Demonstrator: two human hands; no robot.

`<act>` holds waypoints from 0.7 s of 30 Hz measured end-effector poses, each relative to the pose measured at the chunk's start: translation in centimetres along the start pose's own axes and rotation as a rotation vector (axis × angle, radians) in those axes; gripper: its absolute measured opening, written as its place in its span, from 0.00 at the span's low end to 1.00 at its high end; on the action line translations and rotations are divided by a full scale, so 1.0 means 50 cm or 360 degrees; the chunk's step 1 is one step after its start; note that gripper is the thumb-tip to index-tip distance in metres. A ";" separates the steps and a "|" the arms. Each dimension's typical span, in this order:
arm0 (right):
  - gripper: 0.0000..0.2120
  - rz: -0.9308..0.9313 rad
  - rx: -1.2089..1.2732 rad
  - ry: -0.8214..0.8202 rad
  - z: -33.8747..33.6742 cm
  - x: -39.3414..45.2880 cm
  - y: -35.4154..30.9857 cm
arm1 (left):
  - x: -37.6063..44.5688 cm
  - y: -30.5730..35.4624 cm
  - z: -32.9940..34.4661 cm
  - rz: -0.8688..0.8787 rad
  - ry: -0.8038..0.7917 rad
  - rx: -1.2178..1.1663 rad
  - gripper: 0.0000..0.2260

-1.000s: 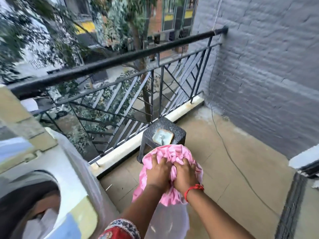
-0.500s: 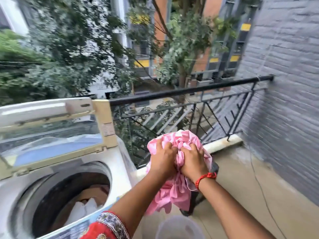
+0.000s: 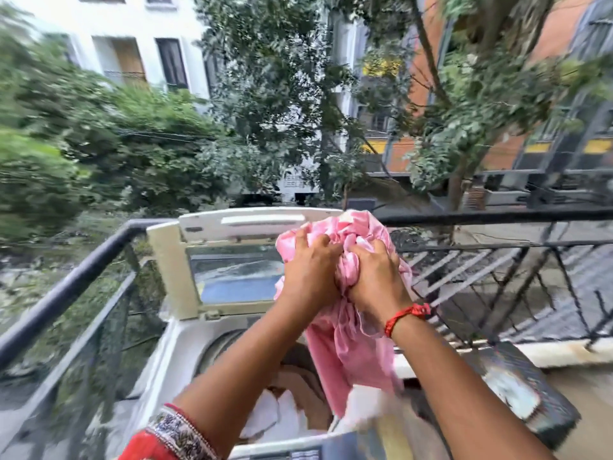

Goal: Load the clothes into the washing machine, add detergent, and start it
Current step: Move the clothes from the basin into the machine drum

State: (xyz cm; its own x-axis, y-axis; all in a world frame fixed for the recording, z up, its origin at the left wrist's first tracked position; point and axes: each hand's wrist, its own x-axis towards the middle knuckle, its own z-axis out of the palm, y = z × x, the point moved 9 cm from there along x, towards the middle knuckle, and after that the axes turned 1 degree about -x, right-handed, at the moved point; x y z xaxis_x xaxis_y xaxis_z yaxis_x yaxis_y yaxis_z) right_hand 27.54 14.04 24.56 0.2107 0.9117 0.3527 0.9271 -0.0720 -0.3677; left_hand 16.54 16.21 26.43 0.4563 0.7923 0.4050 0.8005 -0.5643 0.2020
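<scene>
The setting is an open balcony edged by a dark metal railing (image 3: 83, 270), with trees and apartment buildings beyond it; the picture is blurred by motion. There is one top-loading washing machine (image 3: 172, 356), white, standing directly below the hands with its lid (image 3: 232, 260) raised upright behind them. Two hands are in view. The left hand (image 3: 310, 260) and the right hand (image 3: 373, 277) are side by side, nearly touching, fingers curled tightly into one bunched pink garment (image 3: 351, 353). The bundle sits above and in front of the knuckles, and a loose tail of the cloth hangs down under the right wrist, over the open drum. Inside the drum, below the left forearm, lie clothes (image 3: 282, 406) in white and tan; how many pieces cannot be told. The right wrist carries one red thread bracelet (image 3: 406, 315). Near the left elbow shows a red sleeve (image 3: 166, 436) with a patterned border. To the lower right of the right hand stands one dark woven stool (image 3: 530, 393) on the balcony floor, just beside the machine, with something pale and blurred on top.
</scene>
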 end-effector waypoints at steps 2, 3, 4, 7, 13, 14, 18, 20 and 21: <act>0.30 -0.0029 0.0029 -0.0038 0.042 0.017 -0.061 | -0.007 -0.082 -0.002 -0.0057 0.0012 0.0025 0.32; 0.30 -0.0038 0.0038 -0.0057 0.066 0.022 -0.090 | -0.012 -0.123 0.005 -0.0078 -0.0001 0.0055 0.32; 0.29 -0.0046 0.0044 -0.0086 0.091 0.023 -0.114 | -0.020 -0.157 0.012 -0.0094 -0.0018 0.0076 0.33; 0.29 -0.0065 0.0086 -0.0199 0.161 0.025 -0.165 | -0.046 -0.243 0.031 -0.0216 -0.0068 0.0008 0.30; 0.32 -0.0113 0.0065 -0.0448 0.281 0.029 -0.204 | -0.078 -0.358 0.132 -0.0355 -0.0234 0.0033 0.29; 0.32 -0.0139 0.0063 -0.0497 0.297 0.030 -0.207 | -0.082 -0.368 0.144 -0.0392 -0.0244 0.0030 0.28; 0.30 -0.0160 0.0046 -0.0731 0.378 0.025 -0.199 | -0.120 -0.396 0.186 -0.0591 -0.0354 -0.0012 0.26; 0.30 -0.0143 0.0050 -0.0828 0.423 0.019 -0.190 | -0.135 -0.408 0.214 -0.0668 -0.0463 -0.0033 0.27; 0.31 -0.0145 0.0041 -0.0861 0.438 0.015 -0.184 | -0.141 -0.411 0.229 -0.0690 -0.0514 -0.0031 0.27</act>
State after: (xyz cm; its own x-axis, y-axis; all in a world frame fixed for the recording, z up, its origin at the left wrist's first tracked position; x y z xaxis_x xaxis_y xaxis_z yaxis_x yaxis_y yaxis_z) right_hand 12.36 24.27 9.37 -0.0658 0.9922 -0.1061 0.9249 0.0207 -0.3797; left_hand 1.32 24.86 9.21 0.1846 0.9827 -0.0133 0.9359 -0.1717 0.3076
